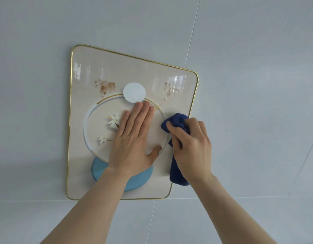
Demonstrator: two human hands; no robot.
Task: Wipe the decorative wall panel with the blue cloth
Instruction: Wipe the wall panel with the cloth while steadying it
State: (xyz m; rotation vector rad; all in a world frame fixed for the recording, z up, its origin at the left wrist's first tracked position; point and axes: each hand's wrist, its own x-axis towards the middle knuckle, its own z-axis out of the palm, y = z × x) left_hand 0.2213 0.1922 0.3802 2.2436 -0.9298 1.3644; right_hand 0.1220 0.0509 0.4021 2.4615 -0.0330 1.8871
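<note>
Both forearms are entering from the bottom edge, cut off below the elbows, so nothing more of the person is showing. The left hand is lying flat and open on the decorative wall panel, fingers stretched together and thumb spread, gripping nothing; it is covering part of the printed ring and the upper portion of the light blue disc. The right hand is curling closed around the blue cloth, a soft, fuzzy, dark blue fabric bunching above the knuckles and hanging in a fold below the palm, pressed at the panel's right edge; how much cloth is touching the surface is hidden by the hand. The panel is glossy and cream-coloured, with rounded corners and a thin gold rim, printed white flowers and a white oval. Two brown smears are showing near its upper part, the right one fainter under reflections. Behind it, the wall is looking smooth, pale grey and tiled with thin seams.
</note>
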